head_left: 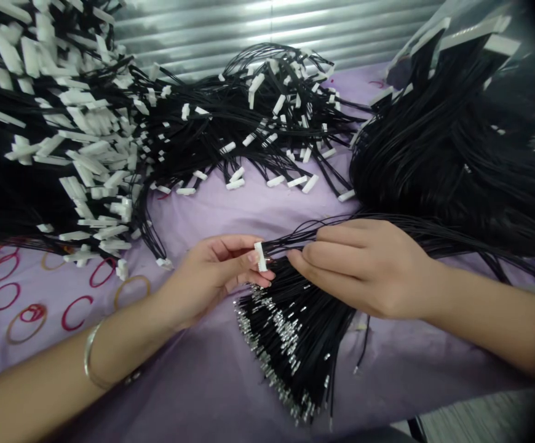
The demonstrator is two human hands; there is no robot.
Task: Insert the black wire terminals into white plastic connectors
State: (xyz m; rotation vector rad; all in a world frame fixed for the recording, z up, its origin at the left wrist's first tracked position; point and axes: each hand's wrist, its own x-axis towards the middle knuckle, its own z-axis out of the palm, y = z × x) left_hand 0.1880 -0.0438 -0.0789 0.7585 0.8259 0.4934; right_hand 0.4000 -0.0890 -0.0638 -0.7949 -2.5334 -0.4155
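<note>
My left hand pinches a small white connector housing between thumb and fingers. Black wires run from the housing toward the right, passing by my right hand. My right hand is closed just right of the connector, thumb and forefinger pressed together on a black wire whose tip points at the housing. The other fingers are curled, and what lies inside them is hidden. Below both hands a thick fan of loose black wires with silvery crimped terminals spreads over the purple cloth.
Finished-looking black wires with white connectors are heaped at the left, with another cable pile at the back. A big black wire bundle lies right. Red and yellow rubber bands are scattered on the purple cloth. A corrugated shutter stands behind.
</note>
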